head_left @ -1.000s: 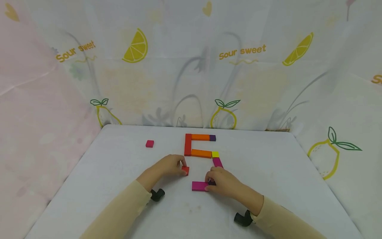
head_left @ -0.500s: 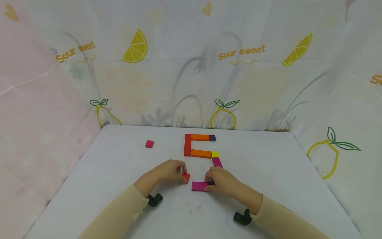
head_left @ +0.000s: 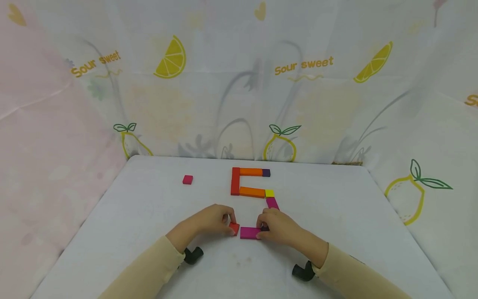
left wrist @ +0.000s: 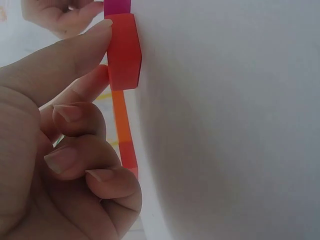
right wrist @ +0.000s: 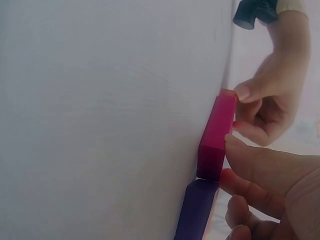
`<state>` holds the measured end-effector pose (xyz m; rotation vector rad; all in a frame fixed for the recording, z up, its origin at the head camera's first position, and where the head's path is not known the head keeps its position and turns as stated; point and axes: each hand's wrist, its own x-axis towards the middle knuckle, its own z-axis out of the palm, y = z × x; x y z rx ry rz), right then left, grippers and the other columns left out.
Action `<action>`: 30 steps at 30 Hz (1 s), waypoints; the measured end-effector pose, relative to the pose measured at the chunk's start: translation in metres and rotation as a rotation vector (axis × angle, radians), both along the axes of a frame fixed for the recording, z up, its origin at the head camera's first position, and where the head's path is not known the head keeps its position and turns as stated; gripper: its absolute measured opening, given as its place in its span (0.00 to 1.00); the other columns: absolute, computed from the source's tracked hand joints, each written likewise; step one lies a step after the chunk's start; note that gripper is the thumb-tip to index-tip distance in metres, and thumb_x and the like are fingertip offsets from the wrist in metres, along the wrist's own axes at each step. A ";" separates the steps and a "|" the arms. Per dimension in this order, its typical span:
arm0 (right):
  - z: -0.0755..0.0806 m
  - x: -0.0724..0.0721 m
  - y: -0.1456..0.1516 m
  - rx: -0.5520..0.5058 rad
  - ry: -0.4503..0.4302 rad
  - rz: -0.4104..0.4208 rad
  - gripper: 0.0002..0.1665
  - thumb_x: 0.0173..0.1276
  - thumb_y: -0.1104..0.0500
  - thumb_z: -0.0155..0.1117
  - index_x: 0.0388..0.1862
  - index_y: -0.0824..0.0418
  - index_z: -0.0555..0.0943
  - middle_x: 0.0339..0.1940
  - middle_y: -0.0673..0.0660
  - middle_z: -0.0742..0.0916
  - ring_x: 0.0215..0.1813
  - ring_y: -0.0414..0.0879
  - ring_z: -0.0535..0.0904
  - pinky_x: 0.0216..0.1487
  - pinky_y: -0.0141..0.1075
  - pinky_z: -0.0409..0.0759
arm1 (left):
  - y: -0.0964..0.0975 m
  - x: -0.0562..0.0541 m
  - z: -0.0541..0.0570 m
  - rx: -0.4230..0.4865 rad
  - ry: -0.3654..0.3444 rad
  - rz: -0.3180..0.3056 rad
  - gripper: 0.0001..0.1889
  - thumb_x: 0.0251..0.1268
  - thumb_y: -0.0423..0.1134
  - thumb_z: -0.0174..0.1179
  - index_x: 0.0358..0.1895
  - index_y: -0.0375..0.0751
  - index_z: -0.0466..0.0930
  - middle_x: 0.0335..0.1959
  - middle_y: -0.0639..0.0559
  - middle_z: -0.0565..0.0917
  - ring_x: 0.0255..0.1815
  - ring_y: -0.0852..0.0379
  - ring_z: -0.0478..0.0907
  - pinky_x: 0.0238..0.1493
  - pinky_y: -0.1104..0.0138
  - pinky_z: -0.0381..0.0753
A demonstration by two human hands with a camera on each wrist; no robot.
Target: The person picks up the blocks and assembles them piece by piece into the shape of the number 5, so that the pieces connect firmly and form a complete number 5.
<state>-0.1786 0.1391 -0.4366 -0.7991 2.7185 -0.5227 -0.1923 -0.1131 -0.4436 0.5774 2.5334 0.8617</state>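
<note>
Between thumb and index finger, my left hand [head_left: 213, 219] pinches a small red block [head_left: 234, 229], its other fingers curled in the left wrist view. Right beside that block lies a longer magenta block [head_left: 249, 233], with a narrow gap showing in the head view. My right hand [head_left: 281, 226] pinches the magenta block near its right end. A dark purple block [right wrist: 196, 210] adjoins that end, partly covered by the right hand in the head view.
Farther back, a red bar [head_left: 235, 181], two orange bars [head_left: 252, 192], a purple block [head_left: 266, 172], a yellow block [head_left: 269, 193] and a slanted magenta block [head_left: 272, 203] form a shape on the white table [head_left: 336, 216]. A pinkish-red block [head_left: 188, 180] lies apart at the left.
My left hand has brought the red block toward me, down to the left end of the magenta block. The right hand has stayed in place on the magenta block.
</note>
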 end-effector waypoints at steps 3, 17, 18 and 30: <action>0.000 -0.001 0.000 -0.005 -0.002 0.000 0.11 0.59 0.52 0.78 0.36 0.51 0.84 0.29 0.45 0.76 0.36 0.40 0.71 0.37 0.31 0.76 | 0.000 0.002 -0.001 0.006 0.002 -0.004 0.10 0.56 0.45 0.74 0.38 0.57 0.82 0.25 0.54 0.74 0.31 0.57 0.73 0.30 0.64 0.71; 0.002 0.001 -0.002 0.006 -0.018 -0.013 0.10 0.59 0.52 0.78 0.35 0.51 0.84 0.28 0.45 0.75 0.36 0.40 0.71 0.37 0.32 0.75 | -0.001 0.002 -0.007 0.033 0.017 -0.028 0.10 0.56 0.46 0.74 0.38 0.56 0.82 0.22 0.56 0.72 0.27 0.60 0.71 0.27 0.66 0.67; 0.002 0.001 -0.002 0.004 -0.021 -0.014 0.10 0.59 0.52 0.78 0.35 0.51 0.84 0.28 0.45 0.75 0.36 0.41 0.71 0.37 0.32 0.75 | 0.000 0.002 -0.007 0.033 0.019 -0.030 0.10 0.56 0.45 0.74 0.38 0.56 0.82 0.22 0.56 0.72 0.26 0.60 0.71 0.27 0.67 0.67; 0.006 0.002 -0.002 -0.015 -0.023 -0.010 0.10 0.59 0.53 0.78 0.34 0.51 0.84 0.29 0.46 0.76 0.35 0.40 0.72 0.37 0.32 0.76 | 0.001 0.006 -0.003 0.024 0.008 -0.018 0.12 0.56 0.47 0.74 0.40 0.57 0.82 0.22 0.56 0.72 0.27 0.60 0.71 0.27 0.67 0.67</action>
